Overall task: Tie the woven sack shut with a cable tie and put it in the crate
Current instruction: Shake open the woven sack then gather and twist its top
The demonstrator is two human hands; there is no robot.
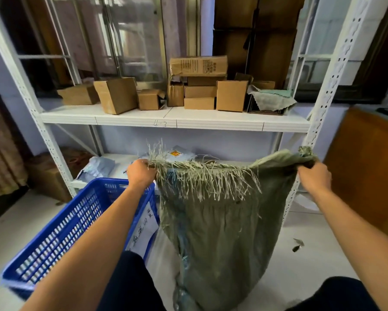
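Woven sack [217, 225] hangs upright over floor, just R of blue crate [60, 232]. L hand [141, 173] & R hand [314, 178] each grip frayed mouth corner, pulled wide. No cable tie seen. Next: gather mouth to one tight neck below fringe.

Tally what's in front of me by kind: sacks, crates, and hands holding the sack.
Woven sack: 1
Blue crate: 1
Hands gripping the sack, left hand and right hand: 2
Total: 4
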